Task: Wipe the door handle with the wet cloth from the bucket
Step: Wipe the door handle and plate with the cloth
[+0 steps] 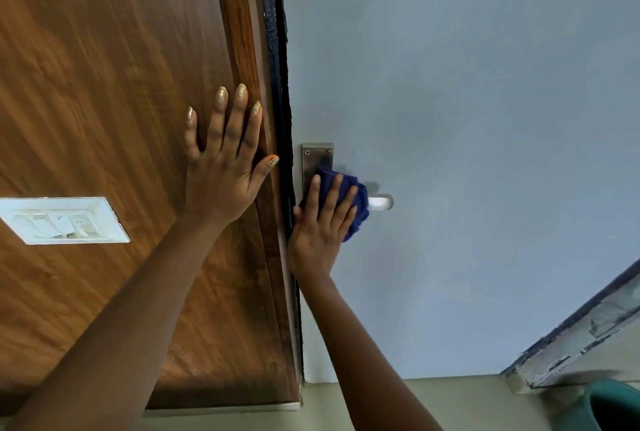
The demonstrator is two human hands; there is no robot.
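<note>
Both forearms are bare, and the left hand (221,167) wears glittery gold nail polish.

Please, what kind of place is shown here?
Probably a room doorway indoors: a grey door with a metal handle, wood panelling with a switch plate, and a green bucket on the floor.

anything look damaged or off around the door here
Yes: the strip at lower right looks chipped, with peeling paint along its edge. The black seal along the door frame looks rough and ragged. The door handle itself looks intact.
</note>
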